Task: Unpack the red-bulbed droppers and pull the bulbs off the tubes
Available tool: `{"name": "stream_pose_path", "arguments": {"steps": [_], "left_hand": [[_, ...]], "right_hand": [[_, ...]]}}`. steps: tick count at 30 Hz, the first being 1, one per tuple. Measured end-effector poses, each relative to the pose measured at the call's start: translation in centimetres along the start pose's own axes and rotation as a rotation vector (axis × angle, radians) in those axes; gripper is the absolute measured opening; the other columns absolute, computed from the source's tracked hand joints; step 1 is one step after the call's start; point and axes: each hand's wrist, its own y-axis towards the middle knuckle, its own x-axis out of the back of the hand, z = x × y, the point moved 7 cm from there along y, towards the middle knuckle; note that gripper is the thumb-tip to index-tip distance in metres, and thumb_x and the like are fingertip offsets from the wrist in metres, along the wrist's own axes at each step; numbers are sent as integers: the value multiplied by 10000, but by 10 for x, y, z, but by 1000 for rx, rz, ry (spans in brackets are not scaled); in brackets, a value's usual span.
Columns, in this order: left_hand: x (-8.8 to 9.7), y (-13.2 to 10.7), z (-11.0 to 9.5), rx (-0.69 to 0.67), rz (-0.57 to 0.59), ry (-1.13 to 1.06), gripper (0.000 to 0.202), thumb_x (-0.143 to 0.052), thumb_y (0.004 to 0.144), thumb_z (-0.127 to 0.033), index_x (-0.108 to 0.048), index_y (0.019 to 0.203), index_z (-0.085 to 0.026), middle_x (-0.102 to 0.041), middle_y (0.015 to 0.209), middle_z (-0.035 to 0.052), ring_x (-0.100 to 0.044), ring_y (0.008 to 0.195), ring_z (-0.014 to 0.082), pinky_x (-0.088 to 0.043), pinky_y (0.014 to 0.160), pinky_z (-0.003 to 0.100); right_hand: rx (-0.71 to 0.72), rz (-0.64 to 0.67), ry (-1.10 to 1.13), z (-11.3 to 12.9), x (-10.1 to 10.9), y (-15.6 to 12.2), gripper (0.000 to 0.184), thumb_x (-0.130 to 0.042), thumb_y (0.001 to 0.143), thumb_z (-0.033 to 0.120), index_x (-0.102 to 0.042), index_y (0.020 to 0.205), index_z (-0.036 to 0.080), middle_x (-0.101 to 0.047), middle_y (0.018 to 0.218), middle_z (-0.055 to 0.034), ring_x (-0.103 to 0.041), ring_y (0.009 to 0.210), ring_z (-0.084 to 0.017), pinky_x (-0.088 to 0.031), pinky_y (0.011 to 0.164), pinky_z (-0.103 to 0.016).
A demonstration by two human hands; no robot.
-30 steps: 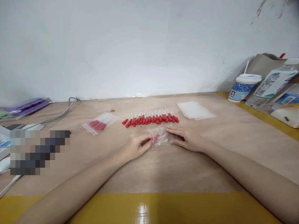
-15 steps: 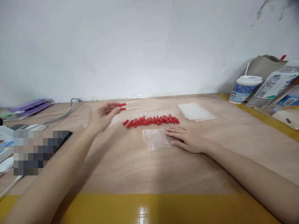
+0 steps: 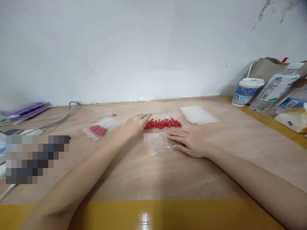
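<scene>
A row of droppers (image 3: 165, 123) with red bulbs and pale thin stems lies across the middle of the table. My left hand (image 3: 138, 123) reaches over the row's left end, fingers stretched forward; its thumb and the droppers beneath it are hidden. In front of the row lies a clear zip bag (image 3: 155, 143), its red-lined mouth facing left. My right hand (image 3: 188, 143) rests flat on the bag's right end, fingers spread. To the left of my left hand, more red-bulbed droppers lie in a clear zip bag (image 3: 96, 138).
White sheets or flat bags (image 3: 199, 115) lie stacked behind my right hand. A blue-and-white paper cup (image 3: 247, 92) and a plastic bottle (image 3: 273, 88) stand at the right. Purple packets (image 3: 26, 108), a grey cable (image 3: 61, 118) and a blurred-out dark object (image 3: 38, 159) are at the left.
My left hand has moved right, from above the left bag to the row; the two droppers it held no longer show. The left bag is uncovered. My right hand stays on the clear bag.
</scene>
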Motion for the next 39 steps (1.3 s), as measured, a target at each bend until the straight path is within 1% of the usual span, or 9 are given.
{"name": "stream_pose_path", "arguments": {"steps": [2, 4, 9, 14, 21, 27, 30, 34, 39], "left_hand": [[19, -11, -8, 30, -147, -146, 291, -404, 891, -242, -562, 1123, -162, -623, 1083, 88, -574, 1007, 189, -446, 895, 322], [23, -24, -22, 64, -145, -308, 301, -405, 895, -304, -593, 1087, -168, -634, 1070, 75, -580, 993, 172, -447, 900, 309], [-11, -58, -59, -12, 215, -384, 469, -291, 922, -399, -380, 1326, -177, -404, 1368, 103, -303, 1303, 238, -167, 1082, 503], [-32, -85, -50, -39, 468, -283, 548, -213, 924, -459, -54, 1412, -265, -113, 1477, 62, -121, 1362, 226, 53, 1073, 534], [-26, -86, -45, -111, 487, -316, 536, -233, 925, -448, -58, 1408, -295, -93, 1480, 43, -101, 1366, 214, 53, 1077, 523], [-13, -82, -50, -180, 379, -446, 487, -286, 928, -376, -183, 1396, -291, -212, 1467, 24, -160, 1357, 191, -59, 1110, 473], [4, -78, -23, -37, 158, -408, 434, -325, 914, -362, -348, 1335, -258, -360, 1402, 39, -242, 1329, 201, -146, 1105, 451], [23, -88, 48, 323, -99, -136, 384, -378, 872, -399, -535, 1166, -208, -487, 1273, 84, -376, 1240, 231, -260, 1056, 436], [13, -119, 123, 787, 85, 220, 458, -356, 848, -398, -492, 1206, -147, -359, 1365, 175, -225, 1310, 335, -188, 1015, 589]], "right_hand": [[8, -5, 4, 1, 0, 0, 505, -346, 886, 495, -427, 1306, 226, -392, 1380, -49, -327, 1286, -212, -254, 1069, -433], [6, -15, 12, 1, 1, 0, 494, -355, 884, 490, -432, 1302, 238, -403, 1373, -50, -334, 1282, -217, -258, 1064, -445], [-4, -20, 30, -1, 1, 0, 499, -372, 874, 501, -429, 1303, 253, -410, 1368, -47, -337, 1280, -222, -271, 1058, -447], [14, 17, 27, -3, 3, 0, 521, -399, 856, 528, -424, 1306, 266, -400, 1375, -33, -322, 1289, -214, -235, 1079, -432], [-12, -45, 139, -10, 7, -2, 465, -507, 798, 526, -572, 1161, 242, -523, 1262, -54, -453, 1178, -236, -321, 1020, -433], [-357, -215, 203, -29, 10, 7, 332, -573, 754, 452, -599, 955, 189, -621, 943, -67, -578, 852, -197, -470, 730, -337], [-331, -161, 165, -22, 9, 10, 219, -550, 767, 408, -567, 775, 190, -598, 848, -50, -559, 791, -179, -448, 685, -313], [-227, -108, 23, -14, 15, 7, 157, -481, 818, 326, -523, 747, 192, -584, 783, -28, -536, 764, -169, -387, 771, -363], [-232, -21, 100, -17, 15, 2, 269, -454, 838, 395, -523, 1013, 204, -583, 766, -13, -537, 714, -159, -379, 758, -358]]}}
